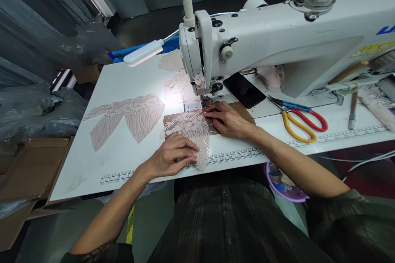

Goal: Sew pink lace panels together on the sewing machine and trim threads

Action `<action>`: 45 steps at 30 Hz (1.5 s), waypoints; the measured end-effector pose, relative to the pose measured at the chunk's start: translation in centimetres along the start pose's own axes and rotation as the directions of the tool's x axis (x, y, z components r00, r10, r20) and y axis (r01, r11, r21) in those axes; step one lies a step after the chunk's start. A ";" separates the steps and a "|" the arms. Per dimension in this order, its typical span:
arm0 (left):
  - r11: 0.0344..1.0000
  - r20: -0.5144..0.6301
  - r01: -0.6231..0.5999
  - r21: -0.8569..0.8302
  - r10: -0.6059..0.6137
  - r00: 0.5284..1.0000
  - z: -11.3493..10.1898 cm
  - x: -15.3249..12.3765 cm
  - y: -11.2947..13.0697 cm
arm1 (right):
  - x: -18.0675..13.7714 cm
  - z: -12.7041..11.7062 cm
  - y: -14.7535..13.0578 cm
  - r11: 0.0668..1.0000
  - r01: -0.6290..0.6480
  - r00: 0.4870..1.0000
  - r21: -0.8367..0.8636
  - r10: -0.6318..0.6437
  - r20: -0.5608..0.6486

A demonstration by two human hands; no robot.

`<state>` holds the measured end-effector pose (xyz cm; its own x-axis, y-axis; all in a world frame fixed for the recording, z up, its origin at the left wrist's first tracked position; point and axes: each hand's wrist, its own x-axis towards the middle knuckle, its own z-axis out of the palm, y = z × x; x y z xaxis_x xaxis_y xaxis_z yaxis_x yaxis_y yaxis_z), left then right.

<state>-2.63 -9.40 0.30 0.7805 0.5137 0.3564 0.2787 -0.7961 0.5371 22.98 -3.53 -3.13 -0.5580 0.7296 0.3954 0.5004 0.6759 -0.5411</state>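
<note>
Lace [202, 139], pale pink, scalloped, floral-patterned, under left fingers [187, 144] and right fingers [216, 107] (pinch or mere press, unclear).

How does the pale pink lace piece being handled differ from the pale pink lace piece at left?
The pale pink lace piece being handled has the left hand on it and the right hand at its edge; the pale pink lace piece at left lies untouched. The first overlaps a brown sheet and the printed ruler strip; the second lies on the white tabletop. Both have scalloped edging.
</note>
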 end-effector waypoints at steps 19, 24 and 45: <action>0.997 -0.123 0.036 -0.067 -0.044 0.991 -0.2 0.0 -0.2 | -0.5 0.1 -0.4 0.992 0.021 0.999 -0.127 -0.017 0.030; 0.997 -0.059 0.063 -0.036 -0.065 0.996 -0.4 -0.1 -0.1 | -0.3 -0.1 -1.0 0.983 0.000 0.998 -0.186 0.010 0.055; 0.979 -0.040 -0.031 0.204 0.040 0.998 -0.1 -0.4 -0.5 | -1.0 -0.9 -1.4 0.995 0.032 0.993 -0.093 -0.021 0.115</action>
<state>-3.13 -9.19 0.03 0.7678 0.4935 0.4085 0.3621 -0.8603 0.3588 23.44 -5.08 -2.10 -0.6408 0.6983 0.3188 0.5418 0.7057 -0.4567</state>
